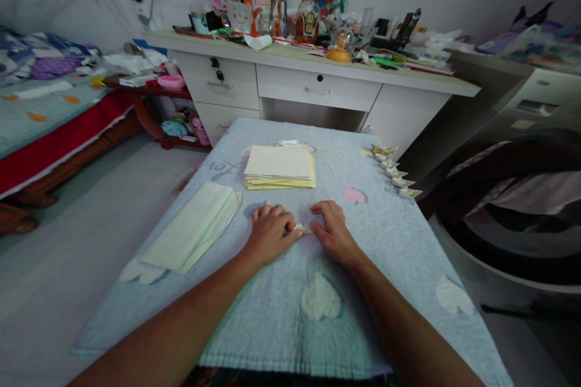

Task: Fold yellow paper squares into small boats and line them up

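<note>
My left hand (272,231) is closed, its thumb and fingers pinching a small folded paper (301,228) low over the cloth. Just right of it, my right hand (334,233) has its thumb and forefinger apart with nothing between them; whether the thumb tip touches the paper I cannot tell. Beyond my hands lies a stack of cream and yellow paper sheets (279,162). To the left rests a long pale folded sheet (193,227). Several small folded paper boats (399,181) stand in a slanting row near the table's right edge.
A pale blue cloth with hearts (385,314) covers the table. Behind it stands a white desk (290,81) crowded with jars, packets and small items. A washing machine (521,115) is close on the right, and a bed (49,115) on the left.
</note>
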`<state>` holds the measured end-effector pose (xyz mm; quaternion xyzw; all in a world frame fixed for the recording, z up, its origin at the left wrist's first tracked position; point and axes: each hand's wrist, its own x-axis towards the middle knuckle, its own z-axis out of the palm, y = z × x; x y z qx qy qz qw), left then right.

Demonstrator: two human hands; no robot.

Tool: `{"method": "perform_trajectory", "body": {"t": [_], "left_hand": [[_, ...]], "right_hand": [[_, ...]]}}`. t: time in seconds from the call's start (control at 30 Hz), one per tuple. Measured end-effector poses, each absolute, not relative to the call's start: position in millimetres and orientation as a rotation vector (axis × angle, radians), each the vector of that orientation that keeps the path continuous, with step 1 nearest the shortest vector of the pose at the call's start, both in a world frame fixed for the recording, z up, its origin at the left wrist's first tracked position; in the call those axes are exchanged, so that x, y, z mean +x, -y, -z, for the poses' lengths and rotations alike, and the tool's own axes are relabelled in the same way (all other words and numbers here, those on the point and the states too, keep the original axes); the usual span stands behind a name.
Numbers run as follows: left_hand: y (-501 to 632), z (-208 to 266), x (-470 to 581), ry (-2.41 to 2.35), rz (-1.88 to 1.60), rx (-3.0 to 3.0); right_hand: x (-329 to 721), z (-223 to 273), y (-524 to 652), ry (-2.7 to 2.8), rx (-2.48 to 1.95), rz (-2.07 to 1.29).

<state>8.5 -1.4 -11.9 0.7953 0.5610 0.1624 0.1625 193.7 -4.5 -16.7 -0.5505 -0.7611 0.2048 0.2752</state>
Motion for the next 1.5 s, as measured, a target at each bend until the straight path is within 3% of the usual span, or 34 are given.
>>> {"method": "perform_trajectory", "body": {"t": [1.0,1.5], "left_hand": [[-3.8,4.9,-1.2,-1.161,-0.768,2.235],[-7.3,14.4,-1.7,-1.066,-1.079,1.494]], "right_hand": [[191.8,7.4,5.7,2.215,-1.349,-0.551],[198.6,11.5,2.0,1.879,-1.199,-0.615]]}}
